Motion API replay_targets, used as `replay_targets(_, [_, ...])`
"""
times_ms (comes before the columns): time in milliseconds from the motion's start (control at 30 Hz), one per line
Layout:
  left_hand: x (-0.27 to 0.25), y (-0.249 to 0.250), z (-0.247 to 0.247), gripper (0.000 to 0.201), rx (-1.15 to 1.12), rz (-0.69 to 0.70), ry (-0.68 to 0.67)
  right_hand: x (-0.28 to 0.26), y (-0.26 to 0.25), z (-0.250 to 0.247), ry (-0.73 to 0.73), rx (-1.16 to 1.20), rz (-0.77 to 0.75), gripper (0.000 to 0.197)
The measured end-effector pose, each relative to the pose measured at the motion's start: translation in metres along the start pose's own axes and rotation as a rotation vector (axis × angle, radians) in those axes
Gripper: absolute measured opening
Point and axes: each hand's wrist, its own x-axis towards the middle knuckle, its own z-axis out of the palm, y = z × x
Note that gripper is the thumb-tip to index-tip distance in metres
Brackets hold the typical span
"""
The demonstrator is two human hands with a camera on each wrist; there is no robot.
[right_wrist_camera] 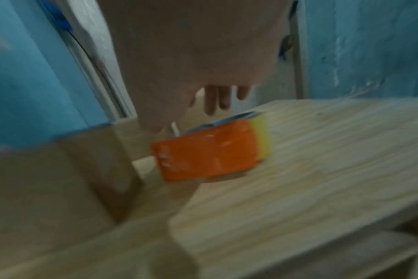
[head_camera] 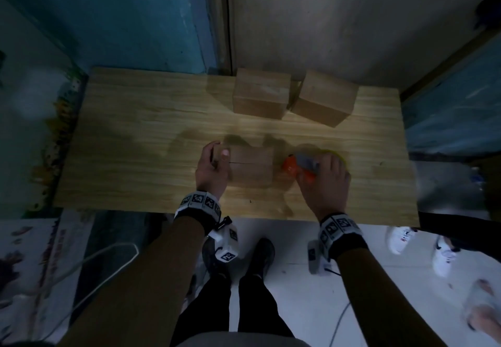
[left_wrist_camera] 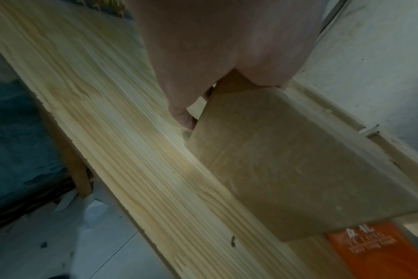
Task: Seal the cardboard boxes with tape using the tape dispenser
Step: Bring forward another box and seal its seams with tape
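A small cardboard box lies near the front of the wooden table, a slit running across its top. My left hand grips its left end, thumb on top and fingers down the side; the left wrist view shows the palm against the box. Just right of the box lies the orange tape dispenser. My right hand hovers over it. In the blurred right wrist view the fingers hang straight behind the dispenser and the thumb is at its left.
Two more cardboard boxes stand side by side at the table's back edge against the wall. Another person's white shoes stand on the floor at the right. A white cable lies on the floor at the left.
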Motion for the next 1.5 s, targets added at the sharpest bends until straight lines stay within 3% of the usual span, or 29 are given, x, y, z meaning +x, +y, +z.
replay_targets(67, [-0.002, -0.001, 0.003, 0.037, 0.001, -0.011, 0.007, 0.0, 0.019, -0.001, -0.156, -0.038, 0.046, 0.059])
replay_targets(167, [-0.004, 0.0, 0.005, 0.037, 0.014, -0.008, 0.024, 0.0, 0.034, 0.0, -0.346, -0.175, -0.027, 0.066])
replay_targets(300, [-0.008, 0.004, 0.007, 0.038, 0.025, -0.024, 0.027, 0.006, 0.039, 0.003, -0.314, -0.225, -0.085, 0.044])
replay_targets(433, [-0.013, 0.008, 0.009, 0.053, -0.057, -0.061, -0.001, 0.014, 0.036, -0.006, -0.266, -0.152, -0.124, 0.033])
replay_targets(567, [-0.014, 0.007, 0.013, 0.042, -0.018, -0.047, 0.036, 0.026, 0.02, -0.027, -0.205, 0.181, -0.116, 0.039])
replay_targets(700, [-0.012, 0.004, 0.016, 0.036, 0.022, -0.035, 0.043, 0.04, -0.011, -0.058, -0.247, 0.401, -0.106, 0.041])
replay_targets(833, [-0.012, 0.003, 0.016, 0.034, 0.024, -0.03, 0.049, 0.053, -0.053, -0.075, -0.362, 0.427, -0.213, 0.036])
replay_targets(1000, [-0.005, -0.005, 0.017, 0.032, 0.063, -0.051, 0.017, 0.057, -0.103, -0.059, -0.563, 0.352, -0.326, 0.05])
replay_targets(1133, [0.003, -0.019, 0.017, 0.026, 0.033, -0.029, -0.025, 0.066, -0.118, -0.051, -0.581, 0.274, -0.366, 0.063])
replay_targets(1267, [-0.001, -0.016, 0.014, 0.022, -0.085, -0.029, -0.019, 0.071, -0.122, -0.05, -0.624, 0.287, -0.362, 0.063])
replay_targets(1433, [-0.008, -0.003, 0.002, 0.016, -0.383, -0.213, -0.004, 0.07, -0.12, -0.049, -0.63, 0.34, -0.31, 0.06])
replay_targets(1500, [-0.009, -0.003, -0.005, 0.012, -0.453, -0.219, 0.016, 0.07, -0.119, -0.049, -0.625, 0.359, -0.295, 0.06])
